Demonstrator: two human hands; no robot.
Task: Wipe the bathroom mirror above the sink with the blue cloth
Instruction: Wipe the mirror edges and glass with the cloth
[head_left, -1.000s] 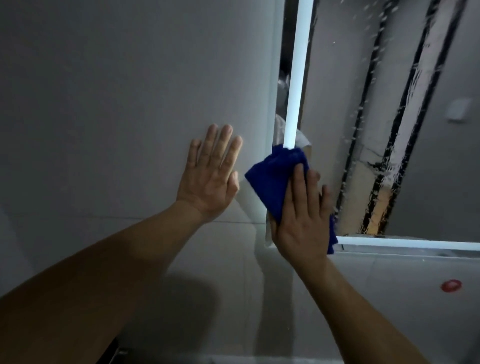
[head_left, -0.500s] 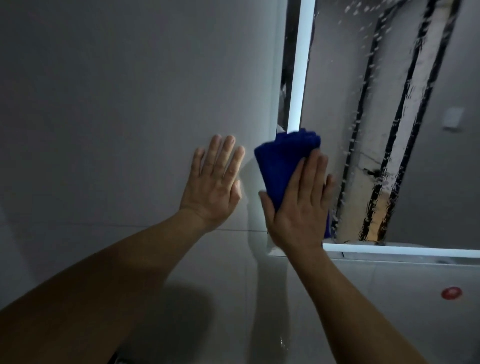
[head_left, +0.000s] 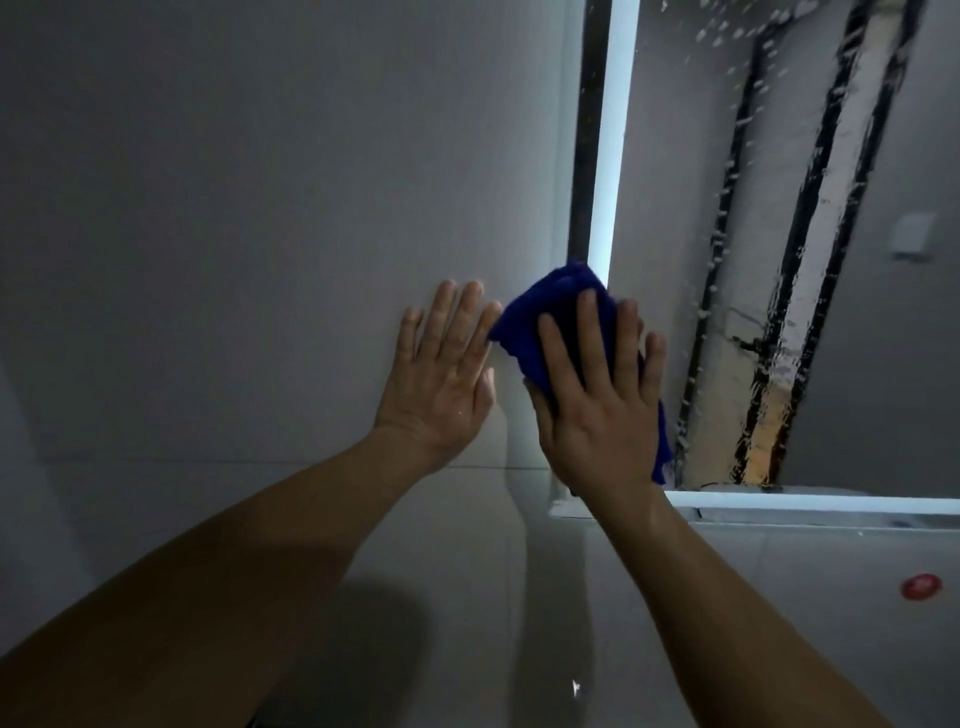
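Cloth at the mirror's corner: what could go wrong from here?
1. The cloth is bunched under the right hand over the lit strip; its folds could catch on that edge.
2. Droplets dot the mirror higher up; wiping only this corner would likely leave them.
3. The left hand leans flat on the wall; it could slip if the wall is wet.

Right hand (head_left: 597, 405) presses the blue cloth (head_left: 550, 317) flat against the mirror's (head_left: 727, 260) lower left corner, over its lit edge. Left hand (head_left: 441, 379) rests flat on the wall (head_left: 260, 208) just left of the mirror.
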